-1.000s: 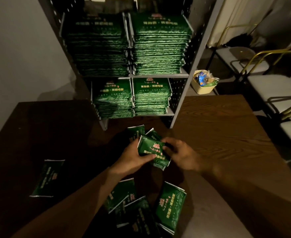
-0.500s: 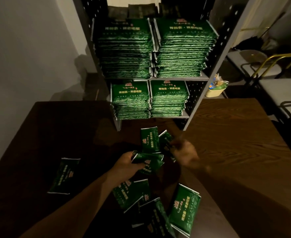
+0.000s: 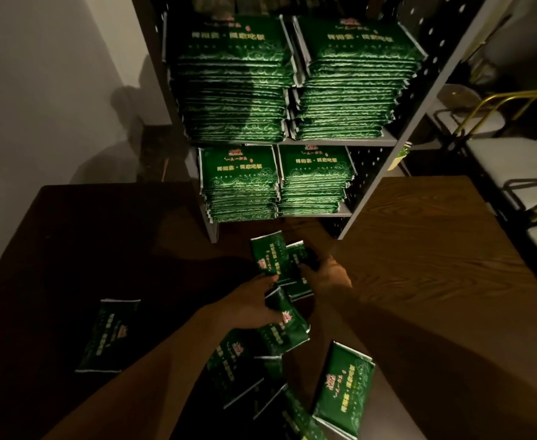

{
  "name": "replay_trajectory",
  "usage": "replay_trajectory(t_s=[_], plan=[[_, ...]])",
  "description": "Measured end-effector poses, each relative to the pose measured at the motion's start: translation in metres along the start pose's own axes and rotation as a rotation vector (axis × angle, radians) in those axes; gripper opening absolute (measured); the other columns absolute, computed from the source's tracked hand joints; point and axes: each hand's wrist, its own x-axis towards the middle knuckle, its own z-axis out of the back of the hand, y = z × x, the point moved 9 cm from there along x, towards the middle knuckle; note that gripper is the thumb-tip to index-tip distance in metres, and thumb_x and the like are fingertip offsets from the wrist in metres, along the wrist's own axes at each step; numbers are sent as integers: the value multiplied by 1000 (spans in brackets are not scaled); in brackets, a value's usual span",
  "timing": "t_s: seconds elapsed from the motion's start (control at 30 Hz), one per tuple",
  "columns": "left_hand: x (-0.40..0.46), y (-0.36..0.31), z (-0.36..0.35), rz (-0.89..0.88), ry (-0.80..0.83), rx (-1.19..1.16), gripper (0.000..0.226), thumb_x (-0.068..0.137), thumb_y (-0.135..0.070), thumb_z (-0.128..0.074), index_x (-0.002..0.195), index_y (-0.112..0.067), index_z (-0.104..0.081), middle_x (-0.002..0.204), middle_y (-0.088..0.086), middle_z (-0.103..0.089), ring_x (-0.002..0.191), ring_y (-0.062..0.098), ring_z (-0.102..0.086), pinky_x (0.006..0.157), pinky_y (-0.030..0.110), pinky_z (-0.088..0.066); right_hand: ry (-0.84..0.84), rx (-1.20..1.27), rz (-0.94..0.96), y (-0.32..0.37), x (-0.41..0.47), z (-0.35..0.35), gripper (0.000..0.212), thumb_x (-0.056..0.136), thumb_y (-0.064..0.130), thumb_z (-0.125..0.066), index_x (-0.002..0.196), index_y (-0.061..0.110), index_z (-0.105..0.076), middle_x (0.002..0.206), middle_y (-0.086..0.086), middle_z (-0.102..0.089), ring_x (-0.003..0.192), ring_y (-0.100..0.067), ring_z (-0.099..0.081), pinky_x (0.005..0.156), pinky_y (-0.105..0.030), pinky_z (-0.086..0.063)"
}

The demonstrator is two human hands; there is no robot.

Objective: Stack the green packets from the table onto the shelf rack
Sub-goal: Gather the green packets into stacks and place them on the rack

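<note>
The table (image 3: 419, 249) looks like dark brown wood with a clear grain and a slightly shiny top. The packets (image 3: 343, 389) look like glossy green plastic film, smooth, with printed gold pattern and pale sealed edges. The shelf rack (image 3: 384, 182) is grey painted metal, matt, its side panels full of small holes. The wall (image 3: 38, 90) is matt.

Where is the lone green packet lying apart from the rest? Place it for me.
In the head view, the lone green packet lies flat on the dark table, at its left, well left of the left forearm and apart from the other loose packets.

Dim rm — grey wall (image 3: 38, 90), gold-framed chairs (image 3: 514, 147)
</note>
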Motion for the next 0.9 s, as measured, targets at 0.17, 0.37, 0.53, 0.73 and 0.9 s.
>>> replay_trajectory(t_s=[0.17,0.37,0.53,0.73,0.9], plan=[[4,-8,-9,-64,17,-1,90,83,-32,-80,158,-26,-31,157,-4,-40,138,13,-45,113,33,-42,51,77,-94,-11,7,-3,71,73,54,-82,126,12,-59,117,-10,-68,102,-24,-65,71,-25,-46],[2,-11,6,-85,-12,-118,81,83,-27,-81,152,-28,-39,142,-5,-53,125,12,-56,105,28,-48,82,211,-89,-22,15,-12,38,69,31,-90,98,11,-77,97,-8,-75,86,-22,-73,79,-36,-61],[-7,10,41,-68,-285,-511,26,86,-8,-76,108,-19,-69,108,3,-73,102,21,-70,87,34,-58,96,444,-184,-38,6,-2,9,84,10,-78,91,7,-73,76,-4,-70,64,-16,-67,49,-22,-53],[-23,35,60,11,-610,-910,31,97,-6,-63,125,-14,-53,116,7,-64,101,23,-65,73,34,-61,216,846,-345,-64,-20,2,33,98,12,-60,128,-3,-60,111,-13,-66,90,-24,-64,72,-22,-51],[-19,21,35,93,-634,-1044,25,90,0,-70,104,-20,-63,107,6,-71,98,26,-70,84,47,-60,417,1064,-323,-51,-47,-23,13,87,0,-65,99,5,-62,102,-10,-58,93,-23,-56,73,-31,-51]])
